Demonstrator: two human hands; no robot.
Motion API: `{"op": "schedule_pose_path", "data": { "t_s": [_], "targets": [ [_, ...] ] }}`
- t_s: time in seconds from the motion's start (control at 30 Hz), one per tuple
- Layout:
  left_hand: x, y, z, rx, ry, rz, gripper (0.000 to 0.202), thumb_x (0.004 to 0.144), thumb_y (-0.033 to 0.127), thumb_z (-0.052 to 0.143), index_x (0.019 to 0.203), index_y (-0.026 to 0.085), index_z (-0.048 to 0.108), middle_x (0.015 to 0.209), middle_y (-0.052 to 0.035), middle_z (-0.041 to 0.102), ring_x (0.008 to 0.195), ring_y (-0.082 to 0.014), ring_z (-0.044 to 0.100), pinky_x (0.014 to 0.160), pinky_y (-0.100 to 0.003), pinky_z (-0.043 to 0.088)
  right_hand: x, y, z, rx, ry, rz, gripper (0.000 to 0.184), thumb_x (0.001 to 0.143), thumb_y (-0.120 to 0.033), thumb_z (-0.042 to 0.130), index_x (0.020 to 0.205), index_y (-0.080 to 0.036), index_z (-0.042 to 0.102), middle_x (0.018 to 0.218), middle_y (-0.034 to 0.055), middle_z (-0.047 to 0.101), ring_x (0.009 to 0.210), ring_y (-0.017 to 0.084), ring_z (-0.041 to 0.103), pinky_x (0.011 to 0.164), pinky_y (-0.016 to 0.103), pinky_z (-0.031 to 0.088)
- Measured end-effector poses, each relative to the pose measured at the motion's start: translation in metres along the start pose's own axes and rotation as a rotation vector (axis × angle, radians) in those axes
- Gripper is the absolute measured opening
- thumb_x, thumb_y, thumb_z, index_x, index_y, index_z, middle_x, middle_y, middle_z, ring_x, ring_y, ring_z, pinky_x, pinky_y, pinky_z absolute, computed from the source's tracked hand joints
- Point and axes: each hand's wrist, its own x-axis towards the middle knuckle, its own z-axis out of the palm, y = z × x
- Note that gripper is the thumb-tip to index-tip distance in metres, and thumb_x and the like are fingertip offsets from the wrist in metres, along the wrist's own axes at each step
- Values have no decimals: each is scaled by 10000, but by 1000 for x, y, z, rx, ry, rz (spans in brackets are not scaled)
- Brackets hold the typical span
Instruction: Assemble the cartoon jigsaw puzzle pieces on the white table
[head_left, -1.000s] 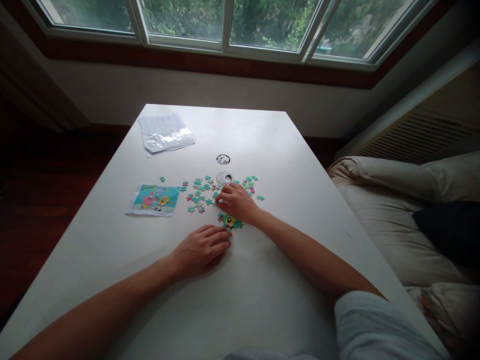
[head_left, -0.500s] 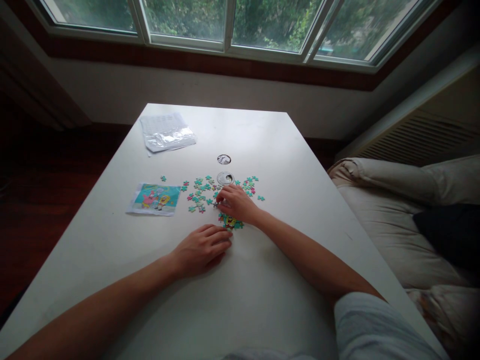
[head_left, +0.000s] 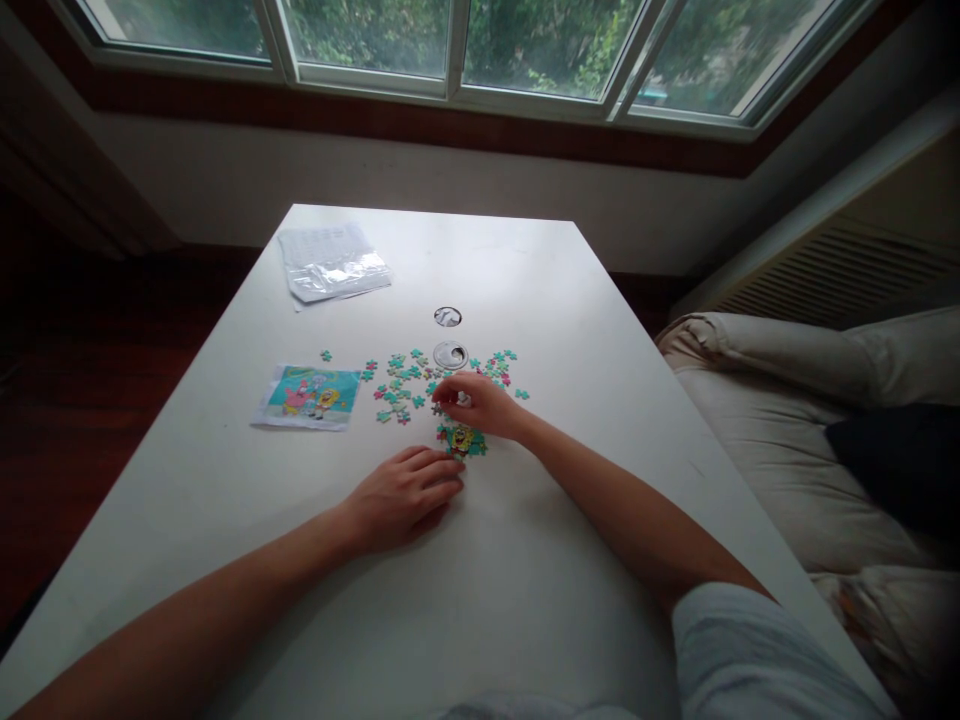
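Right hand [head_left: 480,405] pinches one puzzle piece [head_left: 437,407].

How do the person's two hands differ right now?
The left hand lies flat, palm down, on the white table; the right hand is lifted with its fingers curled. The left hand holds nothing; the right hand seems to pinch a small puzzle piece. The left hand rests nearer the person, just short of the joined patch; the right hand is farther out, by the loose pieces. Both are bare.
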Motion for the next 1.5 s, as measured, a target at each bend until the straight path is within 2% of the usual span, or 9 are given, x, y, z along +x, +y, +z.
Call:
{"op": "schedule_pose_path", "data": {
  "t_s": [0.13, 0.27, 0.57, 1.03, 1.5],
  "targets": [
    [-1, -1, 1, -9, -12, 1, 267, 1009, 240, 473, 1227, 190, 620, 1382, -77, 629, 1240, -243, 580, 1100, -425, 431, -2, 2, -3, -36, -64, 39, 185, 805, -95, 621, 933, -180, 725, 810, 11, 675, 731, 127, 589, 697, 235, 456],
    [-1, -1, 1, -9, -15, -4, 268, 1006, 238, 479, 1231, 192, 618, 1378, -80, 631, 1248, -245, 576, 1099, -426, 431, -2, 1, -1, -57, -74, 33, 175, 793, -97, 641, 920, -179, 729, 764, -4, 638, 679, 115, 556, 663, 225, 433],
    [0, 0, -2, -13, -8, -1, 260, 994, 233, 496, 1215, 189, 626, 1360, -94, 639, 1232, -241, 582, 1087, -418, 434, -1, -3, -1, -169, -115, -79, 175, 823, -79, 623, 916, -194, 717, 780, 13, 671, 763, 161, 566, 808, 300, 427],
    [1, 0, -4, -11, 1, -7, 262, 999, 238, 486, 1212, 194, 631, 1342, -94, 647, 1211, -232, 594, 1077, -408, 439, -3, 3, -1, -332, -156, -126, 164, 869, -141, 637, 971, -223, 735, 905, 49, 641, 878, 200, 544, 857, 331, 409],
    [1, -1, -2, -24, -8, -10, 264, 1005, 240, 482, 1220, 190, 625, 1363, -94, 636, 1235, -239, 578, 1095, -417, 423, -2, 2, -3, -309, -154, -134, 87, 890, -177, 648, 923, -203, 724, 914, 59, 651, 902, 205, 546, 862, 331, 411]
  ]
}}
